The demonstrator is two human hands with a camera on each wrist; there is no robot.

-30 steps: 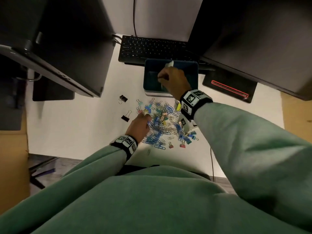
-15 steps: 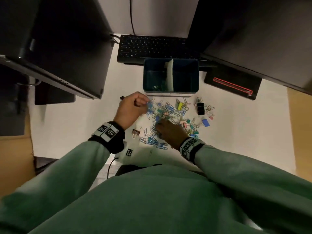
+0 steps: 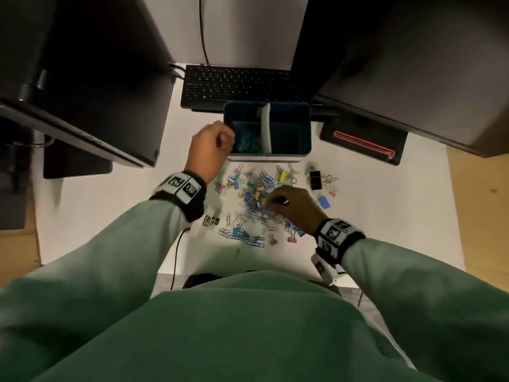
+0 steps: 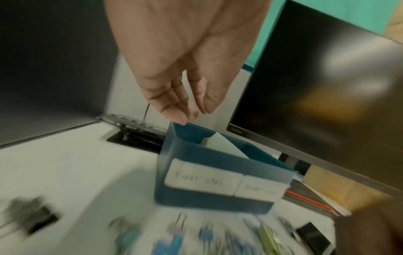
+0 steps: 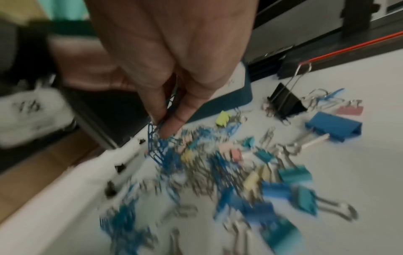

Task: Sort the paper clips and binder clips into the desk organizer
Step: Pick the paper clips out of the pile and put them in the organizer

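The blue two-compartment desk organizer stands before the keyboard, with labels on its front. Its left compartment holds paper clips. My left hand hovers at that compartment's left rim, fingers relaxed and pointing down, nothing seen in them. A mixed pile of paper clips and coloured binder clips lies on the white desk. My right hand is down in the pile, thumb and fingers pinching a tangle of blue paper clips.
A large black binder clip and a blue one lie right of the pile. A keyboard sits behind the organizer, monitors on both sides, a black device with a red line at right.
My left hand rose from the pile to the organizer's left compartment. My right hand came down from the organizer to the pile and now pinches blue paper clips.
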